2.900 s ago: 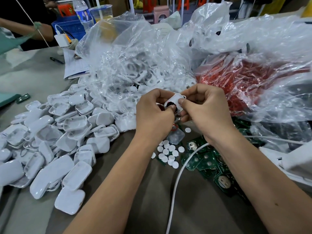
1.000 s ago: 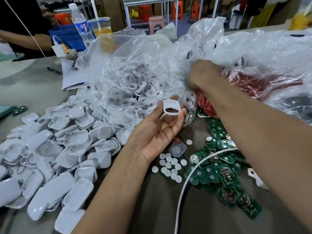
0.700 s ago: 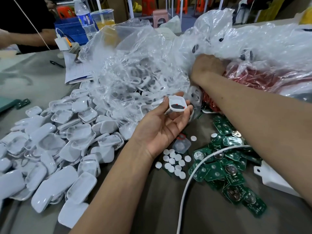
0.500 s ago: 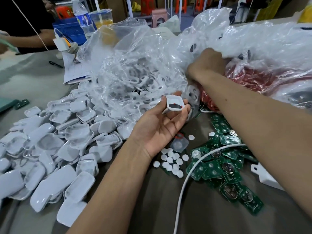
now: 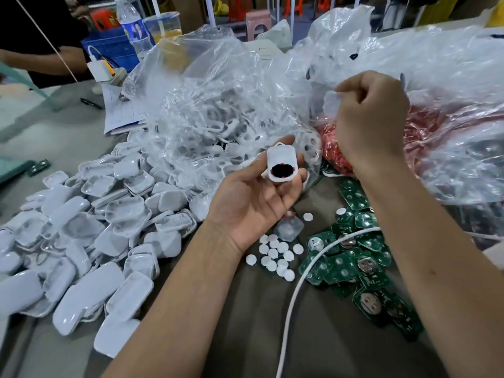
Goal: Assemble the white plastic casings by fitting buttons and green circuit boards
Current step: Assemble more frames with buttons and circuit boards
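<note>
My left hand [image 5: 253, 200] lies palm up over the table and holds a white casing [image 5: 281, 166] at its fingertips. The casing's hollow side faces me, with a dark button with red spots seated in it. My right hand [image 5: 371, 118] is raised by the clear bags to the right, fingers curled, pinching a small pale piece [image 5: 330, 103] that is blurred. Green circuit boards [image 5: 351, 266] lie in a heap under my right forearm. Several white round buttons [image 5: 275, 257] sit beside them.
A big pile of white casing halves [image 5: 95, 227] covers the table's left. A clear bag of white parts [image 5: 218, 113] and a bag of red parts [image 5: 428, 132] fill the back. A white cable [image 5: 297, 285] crosses the boards. Another person's arm [image 5: 41, 60], a bottle [image 5: 133, 25] and papers [image 5: 122, 113] are far left.
My right hand has come out of the bag at the back and drawn toward me, now pinching a small pale piece. My left hand keeps holding the casing, barely moved.
</note>
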Available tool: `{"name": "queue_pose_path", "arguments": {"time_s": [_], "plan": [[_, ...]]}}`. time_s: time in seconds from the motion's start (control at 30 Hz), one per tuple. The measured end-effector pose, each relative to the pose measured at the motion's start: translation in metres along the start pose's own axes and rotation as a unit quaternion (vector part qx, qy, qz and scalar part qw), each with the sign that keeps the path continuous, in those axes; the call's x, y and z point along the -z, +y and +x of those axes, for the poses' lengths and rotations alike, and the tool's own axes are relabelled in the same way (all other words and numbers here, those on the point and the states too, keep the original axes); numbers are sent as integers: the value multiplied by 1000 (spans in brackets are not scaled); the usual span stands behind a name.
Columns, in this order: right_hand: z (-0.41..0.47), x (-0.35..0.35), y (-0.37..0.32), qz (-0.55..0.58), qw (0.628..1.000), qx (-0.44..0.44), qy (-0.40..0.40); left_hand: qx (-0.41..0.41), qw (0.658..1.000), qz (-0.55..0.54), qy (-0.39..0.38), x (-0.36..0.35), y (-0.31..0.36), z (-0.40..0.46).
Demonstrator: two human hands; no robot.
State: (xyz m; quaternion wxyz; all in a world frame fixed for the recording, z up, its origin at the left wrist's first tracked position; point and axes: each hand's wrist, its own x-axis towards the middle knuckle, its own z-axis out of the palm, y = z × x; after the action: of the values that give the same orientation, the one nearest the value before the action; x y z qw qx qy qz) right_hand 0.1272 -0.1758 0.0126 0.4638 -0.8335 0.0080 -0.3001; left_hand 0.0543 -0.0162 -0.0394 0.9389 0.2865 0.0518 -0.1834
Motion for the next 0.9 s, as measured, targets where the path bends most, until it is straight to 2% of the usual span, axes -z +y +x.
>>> {"name": "queue_pose_path", "arguments": {"time_s": [0.13,0.27,0.43,0.9], "plan": [[-22,9,15,110,990,-39,-80,-4,999,20,-25,1,0,0],[-42,6,18,196,973,-57,-110,-13,999,15,-48,3,0,0],[-49,3,24,178,972,-93,-125,-21,997,0,-71,4,1,-1],[-47,1,21,313,927,-144,-147,-39,998,0,-47,4,2,-2]]}}
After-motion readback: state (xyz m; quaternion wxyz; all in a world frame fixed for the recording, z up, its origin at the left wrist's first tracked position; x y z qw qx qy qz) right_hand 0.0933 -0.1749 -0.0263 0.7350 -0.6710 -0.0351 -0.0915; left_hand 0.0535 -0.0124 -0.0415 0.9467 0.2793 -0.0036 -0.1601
